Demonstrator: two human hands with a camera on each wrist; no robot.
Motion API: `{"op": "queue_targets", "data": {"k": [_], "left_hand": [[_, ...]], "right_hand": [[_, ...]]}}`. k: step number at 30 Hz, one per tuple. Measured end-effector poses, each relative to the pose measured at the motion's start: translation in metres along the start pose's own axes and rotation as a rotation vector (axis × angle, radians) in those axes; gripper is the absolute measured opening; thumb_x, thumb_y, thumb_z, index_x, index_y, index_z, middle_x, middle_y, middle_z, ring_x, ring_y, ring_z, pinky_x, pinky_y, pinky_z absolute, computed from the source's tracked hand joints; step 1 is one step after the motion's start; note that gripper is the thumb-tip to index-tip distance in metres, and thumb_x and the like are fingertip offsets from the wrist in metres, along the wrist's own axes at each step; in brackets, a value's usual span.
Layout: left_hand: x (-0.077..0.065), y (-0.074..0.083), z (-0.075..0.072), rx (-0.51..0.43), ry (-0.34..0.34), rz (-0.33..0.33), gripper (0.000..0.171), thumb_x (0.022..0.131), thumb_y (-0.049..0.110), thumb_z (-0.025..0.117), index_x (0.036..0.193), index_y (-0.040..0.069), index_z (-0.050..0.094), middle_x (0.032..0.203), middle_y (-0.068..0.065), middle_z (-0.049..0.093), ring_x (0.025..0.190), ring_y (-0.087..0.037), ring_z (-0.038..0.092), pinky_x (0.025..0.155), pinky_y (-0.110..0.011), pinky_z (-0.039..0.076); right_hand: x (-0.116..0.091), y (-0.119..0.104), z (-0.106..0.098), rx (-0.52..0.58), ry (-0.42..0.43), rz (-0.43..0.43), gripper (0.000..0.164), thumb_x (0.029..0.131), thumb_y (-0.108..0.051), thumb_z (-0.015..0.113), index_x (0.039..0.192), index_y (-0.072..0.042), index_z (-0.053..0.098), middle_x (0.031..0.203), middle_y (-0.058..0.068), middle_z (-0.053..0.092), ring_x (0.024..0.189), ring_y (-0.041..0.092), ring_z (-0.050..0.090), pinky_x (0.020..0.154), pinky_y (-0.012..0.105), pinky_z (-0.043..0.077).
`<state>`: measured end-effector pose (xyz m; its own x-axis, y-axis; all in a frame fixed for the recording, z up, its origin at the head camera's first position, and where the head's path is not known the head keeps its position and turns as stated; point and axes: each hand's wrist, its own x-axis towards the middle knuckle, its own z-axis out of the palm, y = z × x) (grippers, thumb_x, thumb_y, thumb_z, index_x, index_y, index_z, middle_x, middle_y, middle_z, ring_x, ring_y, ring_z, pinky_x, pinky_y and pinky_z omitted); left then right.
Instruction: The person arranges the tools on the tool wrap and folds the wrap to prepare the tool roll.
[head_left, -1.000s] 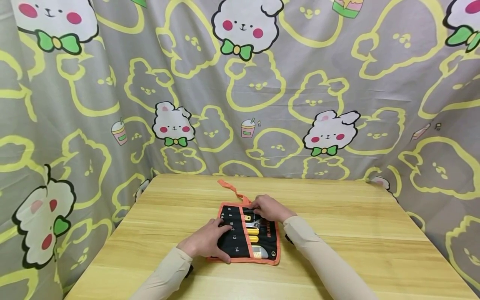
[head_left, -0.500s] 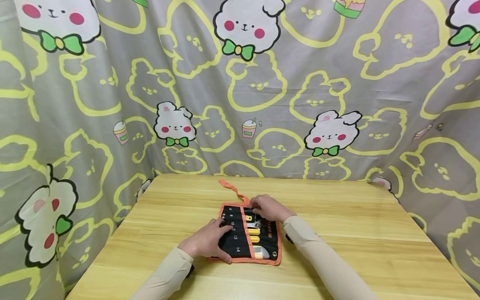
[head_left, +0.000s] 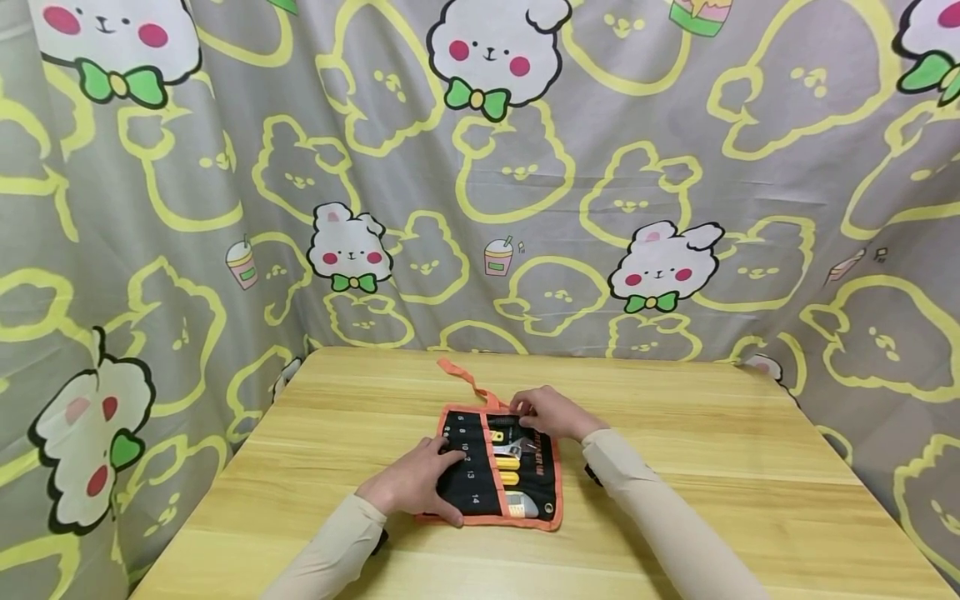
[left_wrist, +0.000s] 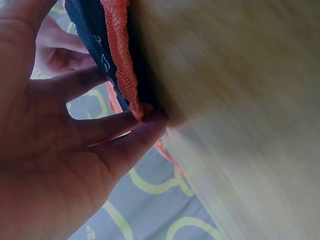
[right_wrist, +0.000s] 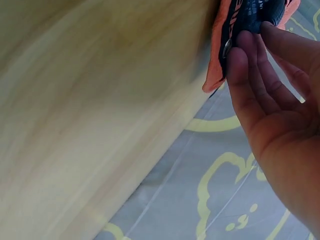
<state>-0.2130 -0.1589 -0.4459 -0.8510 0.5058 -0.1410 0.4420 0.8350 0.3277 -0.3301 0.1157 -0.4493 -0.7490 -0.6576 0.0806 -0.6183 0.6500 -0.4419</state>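
A black tool roll with orange trim and white pocket numbers lies spread on the table. My left hand rests on its left part, fingers spread, thumb at the near edge; in the left wrist view its fingertips touch the orange border. At the far right corner, my right hand has thumb and fingers curled round the end of a black cylindrical tool, partly hidden by the fingers. Lower pockets hold an adjustable wrench, yellow handles and a grey-and-yellow tool.
An orange strap trails from the roll's far edge across the wooden table. Grey curtains with cartoon prints hang behind the table and along both sides.
My right hand has shifted slightly right, uncovering more of the black tool in the far pocket. The left hand and the tool roll stay where they were.
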Motion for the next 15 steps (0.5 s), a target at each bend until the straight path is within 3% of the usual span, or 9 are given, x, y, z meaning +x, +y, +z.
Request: {"op": "queue_targets", "data": {"k": [15], "left_hand": [[0.0006, -0.0007, 0.0014, 0.007, 0.001, -0.007, 0.096, 0.071, 0.059, 0.088, 0.147, 0.011, 0.055, 0.153, -0.022, 0.044, 0.132, -0.035, 0.047, 0.106, -0.051, 0.046]], "right_hand": [[0.0054, -0.0037, 0.0068, -0.020, 0.000, -0.019, 0.014, 0.097, -0.003, 0.068, 0.108, -0.009, 0.073, 0.103, 0.004, 0.073, 0.091, 0.015, 0.066, 0.084, 0.040, 0.056]]}}
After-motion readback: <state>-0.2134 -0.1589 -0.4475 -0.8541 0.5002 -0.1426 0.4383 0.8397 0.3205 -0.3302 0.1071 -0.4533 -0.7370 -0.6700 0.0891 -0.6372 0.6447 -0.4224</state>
